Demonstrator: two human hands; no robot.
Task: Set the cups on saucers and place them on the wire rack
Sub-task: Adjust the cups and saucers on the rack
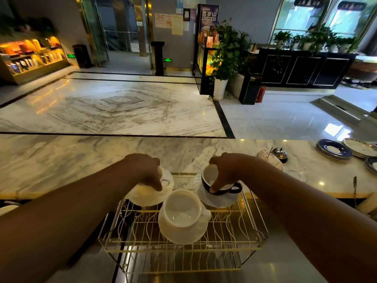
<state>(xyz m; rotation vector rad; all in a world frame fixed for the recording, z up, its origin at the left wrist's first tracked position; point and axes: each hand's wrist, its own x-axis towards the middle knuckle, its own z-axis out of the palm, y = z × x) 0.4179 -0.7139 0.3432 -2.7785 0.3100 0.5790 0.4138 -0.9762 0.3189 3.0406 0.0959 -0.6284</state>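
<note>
A gold wire rack stands in front of me below the marble counter. On its middle sits a white cup on a white saucer. My left hand grips a white cup on a white saucer at the rack's far left corner; the cup is mostly hidden under my fingers. My right hand holds the rim of a dark cup with a white inside, standing on a speckled white saucer at the rack's far right.
A marble counter runs across behind the rack. On its right end lie stacks of blue-rimmed plates and pale plates, plus a small dark bell-like object. Beyond is an open lobby floor.
</note>
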